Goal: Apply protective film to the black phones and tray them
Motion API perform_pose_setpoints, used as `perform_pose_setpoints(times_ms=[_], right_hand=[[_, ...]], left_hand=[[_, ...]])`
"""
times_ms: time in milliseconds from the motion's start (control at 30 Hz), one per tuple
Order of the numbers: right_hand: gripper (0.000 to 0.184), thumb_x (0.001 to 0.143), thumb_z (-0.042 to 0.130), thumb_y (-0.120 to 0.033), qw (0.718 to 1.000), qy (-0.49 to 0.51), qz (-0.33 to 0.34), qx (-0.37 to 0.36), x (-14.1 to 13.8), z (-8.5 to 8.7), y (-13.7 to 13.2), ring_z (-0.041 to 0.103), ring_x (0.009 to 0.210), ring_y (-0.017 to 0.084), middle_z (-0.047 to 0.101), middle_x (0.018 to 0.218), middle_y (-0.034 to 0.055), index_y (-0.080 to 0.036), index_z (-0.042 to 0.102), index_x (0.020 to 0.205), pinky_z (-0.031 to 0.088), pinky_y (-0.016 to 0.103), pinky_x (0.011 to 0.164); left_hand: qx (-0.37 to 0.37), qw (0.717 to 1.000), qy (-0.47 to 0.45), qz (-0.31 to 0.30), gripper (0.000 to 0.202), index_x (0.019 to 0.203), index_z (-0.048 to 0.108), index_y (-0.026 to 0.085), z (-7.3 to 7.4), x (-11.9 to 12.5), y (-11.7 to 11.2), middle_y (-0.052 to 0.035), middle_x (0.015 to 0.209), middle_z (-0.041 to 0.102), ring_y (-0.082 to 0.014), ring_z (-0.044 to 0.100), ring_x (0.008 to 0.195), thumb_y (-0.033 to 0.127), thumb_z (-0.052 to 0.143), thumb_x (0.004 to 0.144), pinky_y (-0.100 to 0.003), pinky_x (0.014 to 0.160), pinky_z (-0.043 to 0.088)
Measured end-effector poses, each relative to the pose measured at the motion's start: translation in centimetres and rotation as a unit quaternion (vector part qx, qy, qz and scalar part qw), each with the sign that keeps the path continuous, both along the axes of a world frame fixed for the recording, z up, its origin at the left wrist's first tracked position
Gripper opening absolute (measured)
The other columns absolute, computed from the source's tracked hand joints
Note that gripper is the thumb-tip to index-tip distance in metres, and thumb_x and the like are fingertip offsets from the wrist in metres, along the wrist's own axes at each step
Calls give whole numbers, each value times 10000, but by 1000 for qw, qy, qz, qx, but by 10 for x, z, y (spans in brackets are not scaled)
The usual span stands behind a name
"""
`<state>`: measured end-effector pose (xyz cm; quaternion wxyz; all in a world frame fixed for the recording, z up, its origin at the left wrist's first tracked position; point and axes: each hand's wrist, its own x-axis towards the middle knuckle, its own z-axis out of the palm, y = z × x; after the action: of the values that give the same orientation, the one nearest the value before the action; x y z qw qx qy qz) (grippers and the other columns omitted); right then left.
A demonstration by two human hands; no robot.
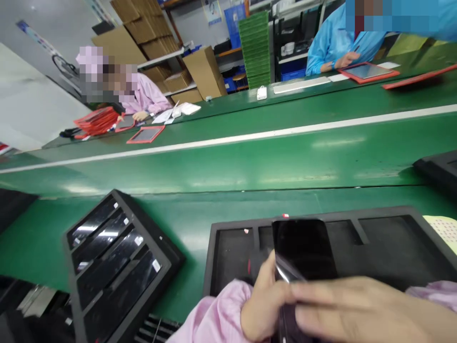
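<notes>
My left hand (264, 300) is closed around the side of a dark, glossy smartphone (303, 247), which is tilted above a black foam tray (209, 257). A strip of clear film (285, 270) stands up from the phone's face near my left thumb. My right hand (357, 309) is stretched across the lower part of the phone, fingers extended and somewhat blurred, its fingertips by the film. Whether those fingertips grip the film is hard to see. The phone's lower end is mostly hidden by my hands.
On the left, another black foam tray (169, 252) carries several dark phones with small white labels. A green bench with a raised ledge (228, 164) runs across. Beyond it, a person in pink (152, 95) and one in blue (323, 47) work with red-framed panels (145, 135).
</notes>
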<state>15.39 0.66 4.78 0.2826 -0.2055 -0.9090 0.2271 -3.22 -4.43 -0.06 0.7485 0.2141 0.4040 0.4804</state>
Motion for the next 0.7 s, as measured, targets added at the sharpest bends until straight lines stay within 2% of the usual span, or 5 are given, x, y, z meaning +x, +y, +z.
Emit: perform_pose_setpoints(times_ms=[133,267,367,567,700], right_hand=[[350,917,404,-136,997,-18,65,46,0,-16,15,413,1246,251,481,1323,17,-279,591,1176,451,436,986],[189,956,437,-258,995,-15,13,101,-3,-29,37,466,1172,300,534,1243,100,-228,622,945,451,486,876],[303,965,457,-381,988,5,-51,146,-9,-35,45,539,1007,281,582,1057,88,-215,581,744,443,440,772],[344,954,396,-320,969,-52,-190,151,-22,-43,38,542,822,238,555,857,70,-202,503,648,418,398,690],[318,934,400,-296,969,-39,-207,129,-27,-43,35,536,804,231,538,825,70,-206,474,637,431,391,699]], left_hand=[[-15,998,0,60,435,972,630,161,-1,4,7,-54,916,657,-238,579,926,480,703,685,-324,841,413],[-74,992,-41,95,417,930,607,167,-7,7,13,-54,916,659,-267,584,969,456,704,646,-357,881,413],[-103,989,-38,104,341,880,597,175,-9,7,15,-32,855,652,-263,579,971,367,691,614,-355,881,407],[-93,993,-38,68,320,902,603,165,-5,10,14,-33,832,657,-263,578,970,304,635,615,-367,903,394],[-112,991,-33,67,312,893,603,168,-3,11,14,-33,840,660,-260,587,961,301,644,614,-363,895,404]])
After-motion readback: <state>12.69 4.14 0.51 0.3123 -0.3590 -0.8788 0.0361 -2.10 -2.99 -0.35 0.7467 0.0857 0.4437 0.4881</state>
